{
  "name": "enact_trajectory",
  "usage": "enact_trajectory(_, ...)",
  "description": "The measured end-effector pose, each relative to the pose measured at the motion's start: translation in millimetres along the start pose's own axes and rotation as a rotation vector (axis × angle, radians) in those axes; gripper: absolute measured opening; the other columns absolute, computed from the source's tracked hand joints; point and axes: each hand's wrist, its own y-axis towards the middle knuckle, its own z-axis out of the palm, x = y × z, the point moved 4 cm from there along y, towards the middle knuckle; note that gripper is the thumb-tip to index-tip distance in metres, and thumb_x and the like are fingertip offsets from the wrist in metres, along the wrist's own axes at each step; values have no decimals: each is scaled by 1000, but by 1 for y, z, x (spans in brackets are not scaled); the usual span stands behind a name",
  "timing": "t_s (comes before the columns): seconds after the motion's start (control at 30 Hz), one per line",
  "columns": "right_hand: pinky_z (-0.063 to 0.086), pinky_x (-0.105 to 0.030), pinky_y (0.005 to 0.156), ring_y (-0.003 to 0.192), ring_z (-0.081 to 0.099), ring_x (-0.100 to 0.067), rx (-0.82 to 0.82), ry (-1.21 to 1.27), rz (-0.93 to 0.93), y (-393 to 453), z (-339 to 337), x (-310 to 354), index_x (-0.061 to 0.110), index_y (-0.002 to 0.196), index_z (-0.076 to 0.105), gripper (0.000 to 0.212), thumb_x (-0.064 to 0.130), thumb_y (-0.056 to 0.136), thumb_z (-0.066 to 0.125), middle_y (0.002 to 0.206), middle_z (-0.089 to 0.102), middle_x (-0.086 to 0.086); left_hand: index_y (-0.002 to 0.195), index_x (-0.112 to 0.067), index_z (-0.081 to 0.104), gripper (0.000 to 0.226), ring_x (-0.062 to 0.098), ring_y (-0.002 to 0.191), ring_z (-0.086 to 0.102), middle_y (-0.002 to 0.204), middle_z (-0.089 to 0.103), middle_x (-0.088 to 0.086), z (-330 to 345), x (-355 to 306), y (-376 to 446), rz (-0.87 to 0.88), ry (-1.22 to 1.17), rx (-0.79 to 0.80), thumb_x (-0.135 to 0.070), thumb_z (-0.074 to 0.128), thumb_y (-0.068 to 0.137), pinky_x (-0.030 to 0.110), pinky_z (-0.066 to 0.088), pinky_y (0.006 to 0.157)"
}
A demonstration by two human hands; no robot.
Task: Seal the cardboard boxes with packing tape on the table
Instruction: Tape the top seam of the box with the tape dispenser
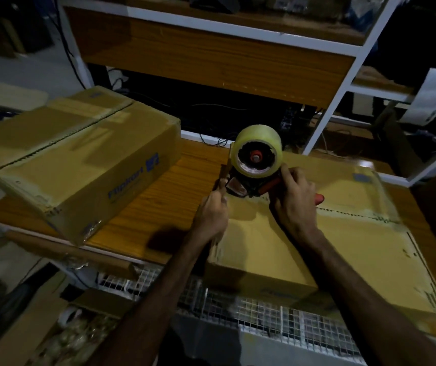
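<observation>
Cardboard, the near box [304,247], lies at five o'clock on the table [159,196]; the right hand [294,196] grips the tape dispenser [254,165] at its left seam end, the left hand [211,210] seemingly pinching the tape end; next, press and pull rightward along the seam.

You've got a white-framed wooden shelf unit [219,62] behind, cables [211,107] tangled under it, wire mesh [264,313] below the front edge, paper strip [433,93] hanging far right.
</observation>
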Motion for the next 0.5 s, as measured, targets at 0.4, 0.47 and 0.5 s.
enact_trajectory(0.4,37,-48,87,104,53,-35,45,63,-45,4,-9,-7,10,147,46,62,-2,90,64,117,57,-14,147,-28,59,46,30,99,70,116,76,7,2,-2,1,61,97,-57,-30,34,107,51,61,85)
enact_trajectory(0.47,39,-50,88,104,53,-35,57,65,-49,2,-17,-19,9,146,48,60,-3,89,64,117,56,-14,153,-23,53,45,26,132,60,145,64,5,1,-10,-7,71,104,-63,-24,36,111,44,50,111)
enact_trajectory(0.5,38,-49,88,104,53,-35,63,61,-59,1,-20,-27,9,146,48,60,-2,89,64,117,56,-14,156,-18,49,45,25,142,50,154,55,4,0,-16,-12,84,116,-71,-19,37,112,36,43,117)
